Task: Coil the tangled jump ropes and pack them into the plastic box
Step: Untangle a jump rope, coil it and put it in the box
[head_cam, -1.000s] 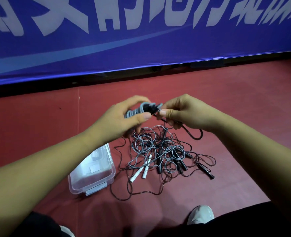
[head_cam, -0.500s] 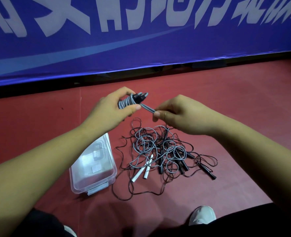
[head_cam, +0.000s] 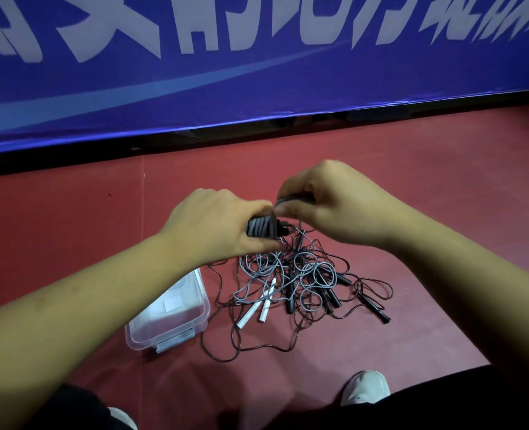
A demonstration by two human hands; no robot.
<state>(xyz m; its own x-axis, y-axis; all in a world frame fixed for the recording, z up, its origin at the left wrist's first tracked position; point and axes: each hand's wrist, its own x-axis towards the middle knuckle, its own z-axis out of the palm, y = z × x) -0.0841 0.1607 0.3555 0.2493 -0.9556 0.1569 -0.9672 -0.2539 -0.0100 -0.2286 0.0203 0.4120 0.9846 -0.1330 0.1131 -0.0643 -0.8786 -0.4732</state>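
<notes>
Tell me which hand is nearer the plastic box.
Left. The left hand holds the coiled rope up just beyond the plastic box; the right hand is farther right, above the tangled ropes.

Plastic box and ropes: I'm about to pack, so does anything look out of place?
The plastic box seems to have its lid on, so nothing can go in yet. Beside it, the rope pile lies tangled on the floor.

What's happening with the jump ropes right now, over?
Left hand grips coiled rope bundle. Right hand pinches its cord end. Tangled pile on floor; plastic box looks closed.
</notes>
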